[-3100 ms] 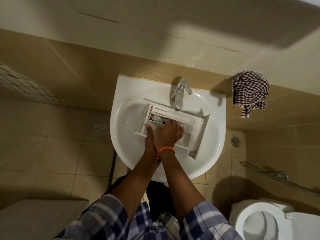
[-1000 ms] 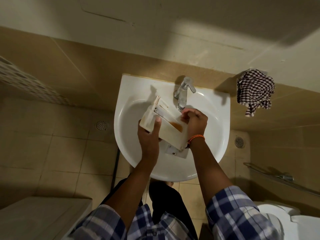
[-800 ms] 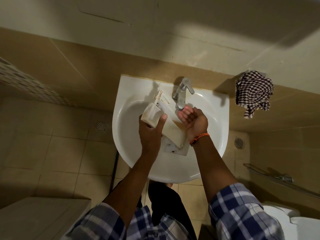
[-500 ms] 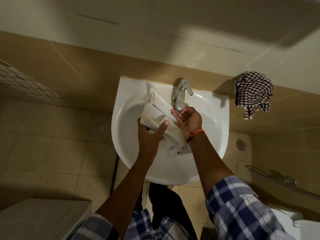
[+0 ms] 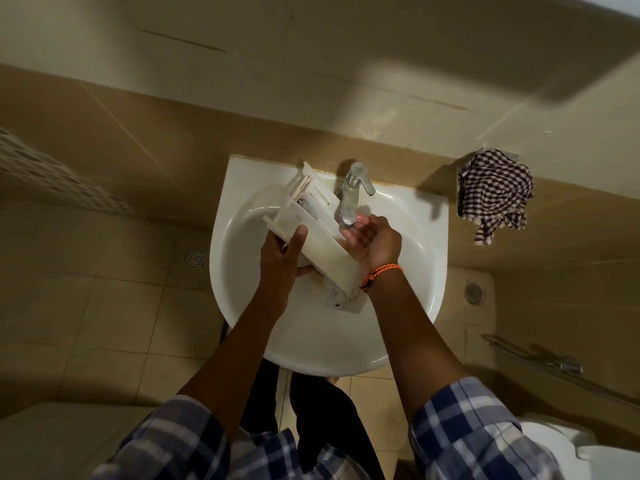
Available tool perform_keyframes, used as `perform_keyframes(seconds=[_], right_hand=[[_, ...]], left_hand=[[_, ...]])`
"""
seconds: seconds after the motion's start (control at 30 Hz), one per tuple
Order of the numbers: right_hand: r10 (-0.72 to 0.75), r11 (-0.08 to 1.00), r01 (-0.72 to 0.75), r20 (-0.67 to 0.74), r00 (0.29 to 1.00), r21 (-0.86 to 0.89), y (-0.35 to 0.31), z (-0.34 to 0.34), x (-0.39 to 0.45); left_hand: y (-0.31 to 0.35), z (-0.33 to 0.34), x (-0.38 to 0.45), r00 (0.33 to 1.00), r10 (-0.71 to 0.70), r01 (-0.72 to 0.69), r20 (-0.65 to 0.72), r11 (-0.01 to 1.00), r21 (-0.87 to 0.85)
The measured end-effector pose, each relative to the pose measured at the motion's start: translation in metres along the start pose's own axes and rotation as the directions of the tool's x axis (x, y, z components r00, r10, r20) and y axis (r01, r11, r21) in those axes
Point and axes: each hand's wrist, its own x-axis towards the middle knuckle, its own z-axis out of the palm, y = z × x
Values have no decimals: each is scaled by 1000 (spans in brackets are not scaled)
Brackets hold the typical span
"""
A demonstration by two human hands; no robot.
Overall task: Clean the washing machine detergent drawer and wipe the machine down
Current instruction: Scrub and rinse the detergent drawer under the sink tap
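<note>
The white detergent drawer [image 5: 323, 251] stands tilted on edge inside the white washbasin [image 5: 408, 306], its far end leaning toward the basin's back rim. My left hand [image 5: 282, 252] grips its left side, thumb on the upper face. My right hand [image 5: 375, 240], with an orange band at the wrist, is cupped palm-up under the chrome tap's [image 5: 351, 195] spout, right against the drawer's right side. Brownish residue shows on the drawer near that hand. Whether water is running is unclear.
A checked cloth [image 5: 493, 192] hangs on the wall to the right of the basin. A toilet [image 5: 568, 448] sits at the lower right, with a metal rail [image 5: 540, 365] above it. Floor drains [image 5: 195, 257] lie on the tiles. A pale surface [image 5: 62, 441] fills the lower left.
The drawer went from lying flat in the basin to being held tilted on edge. My right hand left the drawer and moved up under the tap spout, palm cupped.
</note>
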Motion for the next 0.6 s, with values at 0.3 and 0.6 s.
perform_keyframes(seconds=[0.3, 0.6], right_hand=[[-563, 705, 395, -126, 816, -589, 17, -16, 1], [-554, 362, 607, 361, 750, -707, 7, -49, 9]], left_hand=[[-5, 4, 14, 993, -91, 94, 70, 995, -40], [0, 2, 31, 989, -118, 121, 87, 992, -34]])
